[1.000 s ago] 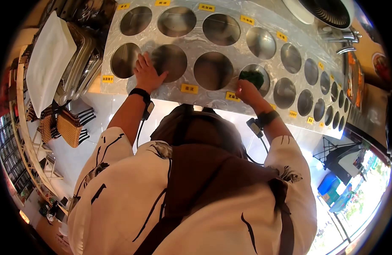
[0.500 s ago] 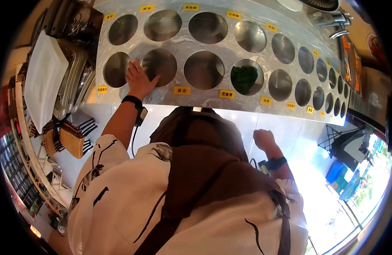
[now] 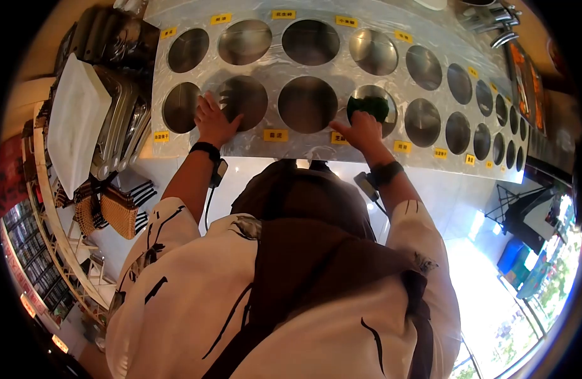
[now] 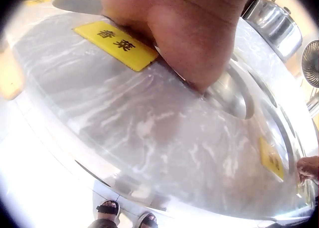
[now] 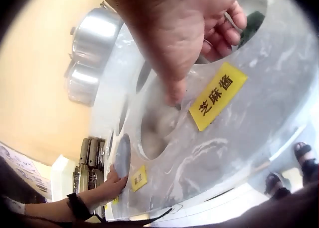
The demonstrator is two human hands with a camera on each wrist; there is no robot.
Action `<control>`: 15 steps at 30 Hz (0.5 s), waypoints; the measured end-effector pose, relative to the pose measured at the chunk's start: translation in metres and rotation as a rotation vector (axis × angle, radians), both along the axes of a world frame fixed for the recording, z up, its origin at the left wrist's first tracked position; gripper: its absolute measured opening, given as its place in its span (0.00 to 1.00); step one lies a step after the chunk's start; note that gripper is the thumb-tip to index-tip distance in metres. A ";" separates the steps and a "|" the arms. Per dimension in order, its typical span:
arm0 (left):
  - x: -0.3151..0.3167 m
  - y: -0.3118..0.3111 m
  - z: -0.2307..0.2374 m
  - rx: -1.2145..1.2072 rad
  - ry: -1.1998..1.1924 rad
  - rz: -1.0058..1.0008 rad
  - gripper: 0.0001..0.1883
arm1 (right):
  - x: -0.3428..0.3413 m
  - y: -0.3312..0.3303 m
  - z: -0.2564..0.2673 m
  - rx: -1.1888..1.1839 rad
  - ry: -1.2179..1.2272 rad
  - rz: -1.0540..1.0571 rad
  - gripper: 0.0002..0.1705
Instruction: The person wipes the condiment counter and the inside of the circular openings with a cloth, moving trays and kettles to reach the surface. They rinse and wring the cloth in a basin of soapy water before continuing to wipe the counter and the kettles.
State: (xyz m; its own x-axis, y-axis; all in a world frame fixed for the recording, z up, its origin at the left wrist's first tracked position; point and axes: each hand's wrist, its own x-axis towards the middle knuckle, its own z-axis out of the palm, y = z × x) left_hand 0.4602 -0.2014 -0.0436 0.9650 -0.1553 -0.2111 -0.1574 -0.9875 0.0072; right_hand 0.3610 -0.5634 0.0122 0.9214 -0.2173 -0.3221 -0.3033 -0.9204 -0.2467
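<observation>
My left hand (image 3: pixel 216 123) rests with fingers spread on the grey marbled counter (image 3: pixel 303 145), between two round metal-lined wells at the front left. In the left wrist view its heel presses beside a yellow label (image 4: pixel 117 46). My right hand (image 3: pixel 367 132) reaches over the front edge into another well (image 3: pixel 392 114), where a crumpled dark green cloth (image 3: pixel 370 105) lies. The right wrist view shows the fingers (image 5: pixel 224 36) loosely bent at the green cloth (image 5: pixel 253 28), thumb straight and apart. The palm hides part of this contact.
Two rows of round wells run along the counter, with yellow labels (image 3: pixel 276 135) beside them. White and metal trays (image 3: pixel 73 123) stand at the left. Metal taps (image 3: pixel 493 22) are at the back right; a folding chair (image 3: pixel 528 211) stands off to the right.
My right hand drew back from the well toward my body, leaving the green cloth inside, and has now returned to it. The left hand has stayed on the counter.
</observation>
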 end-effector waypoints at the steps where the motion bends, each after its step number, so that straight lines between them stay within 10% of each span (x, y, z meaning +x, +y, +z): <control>1: -0.002 -0.008 0.015 -0.005 0.023 0.045 0.60 | 0.005 0.000 -0.004 0.034 0.114 0.002 0.37; 7: -0.005 -0.010 0.022 -0.029 0.007 0.083 0.58 | 0.006 -0.027 -0.028 0.602 0.262 -0.147 0.29; 15: -0.002 -0.009 0.018 -0.030 -0.007 0.079 0.59 | 0.007 -0.049 -0.035 0.677 0.311 -0.076 0.22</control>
